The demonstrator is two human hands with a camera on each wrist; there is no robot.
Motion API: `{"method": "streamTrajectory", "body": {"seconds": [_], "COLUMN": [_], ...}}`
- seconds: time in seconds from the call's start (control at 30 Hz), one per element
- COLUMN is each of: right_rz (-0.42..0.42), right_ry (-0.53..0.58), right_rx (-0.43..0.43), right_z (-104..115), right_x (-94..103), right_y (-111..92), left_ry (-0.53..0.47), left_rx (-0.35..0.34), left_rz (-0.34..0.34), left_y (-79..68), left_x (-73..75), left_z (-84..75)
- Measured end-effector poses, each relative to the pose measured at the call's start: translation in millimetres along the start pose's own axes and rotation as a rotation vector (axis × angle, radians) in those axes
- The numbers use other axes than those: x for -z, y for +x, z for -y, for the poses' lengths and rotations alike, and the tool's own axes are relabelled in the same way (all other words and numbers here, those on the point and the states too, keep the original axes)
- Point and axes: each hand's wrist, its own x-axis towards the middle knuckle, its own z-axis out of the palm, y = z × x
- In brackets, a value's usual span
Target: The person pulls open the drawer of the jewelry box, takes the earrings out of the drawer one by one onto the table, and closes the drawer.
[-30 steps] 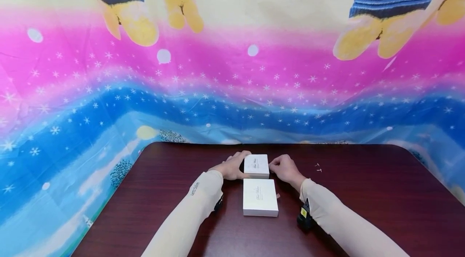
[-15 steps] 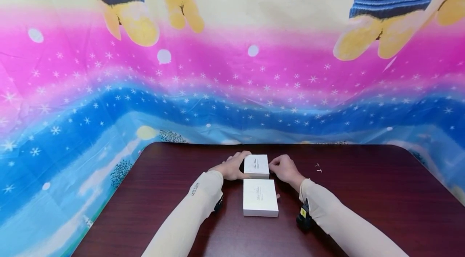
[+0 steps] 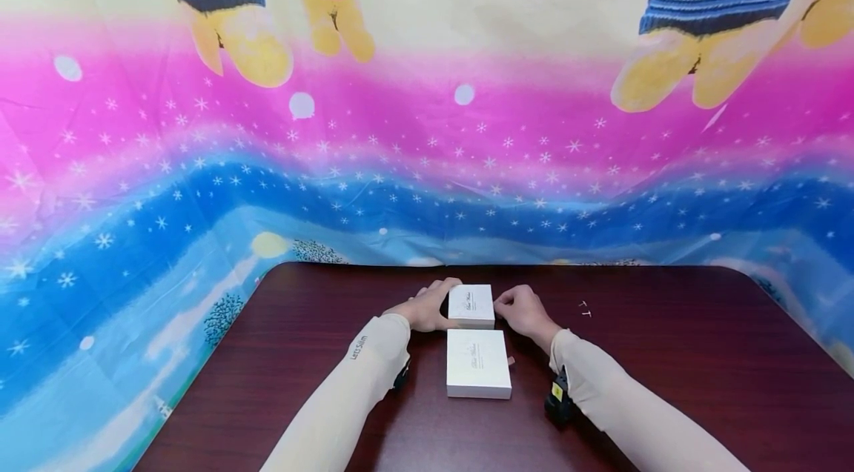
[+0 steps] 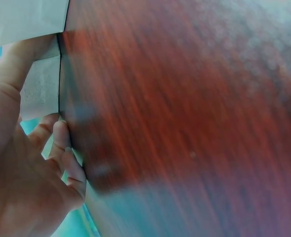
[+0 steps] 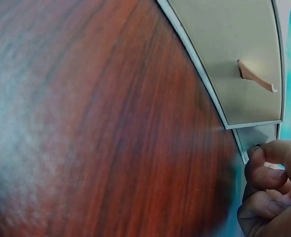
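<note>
Two white drawer-style boxes with printed lids lie in line on the table. My left hand (image 3: 425, 306) grips the far box (image 3: 471, 301) from its left, the thumb along the near side and the fingers round towards the back. At that box's right end my right hand (image 3: 525, 309) pinches with thumb and forefinger, the other fingers curled; its pull ribbon is hidden behind the fingertips. Nearer to me stands the other box (image 3: 477, 359), shut, with a pinkish ribbon tab (image 5: 256, 76) sticking out of its right face in the right wrist view.
Two small white T-shaped pieces (image 3: 584, 309) lie on the dark reddish table (image 3: 667, 383), right of my right hand. A patterned cloth (image 3: 427, 161) hangs behind the table's far edge.
</note>
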Motion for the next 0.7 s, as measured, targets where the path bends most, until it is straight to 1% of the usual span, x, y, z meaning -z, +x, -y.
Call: {"method": "streamTrajectory", "body": {"seconds": [0.13,0.37,0.47,0.7], "right_rz": [0.0,0.009,0.01,0.01], "right_ry": [-0.001,0.003,0.009,0.009], "right_rx": [-0.005,-0.006,-0.008,-0.006], "right_z": [0,1,2,2], "right_x": [-0.1,0.0,-0.2,0.0], "right_y": [0,0,1,-1], "left_ry": [0.0,0.029,0.022,0.02], "left_rx": [-0.004,0.01,0.011,0.008], "left_rz": [-0.003,0.002,-0.006,-0.012], "left_y": [-0.7,8.7,10.9,9.8], "left_x": [0.1,-6.3,-7.8,-8.0], "left_z": [-0.6,6.4,8.8,7.9]}}
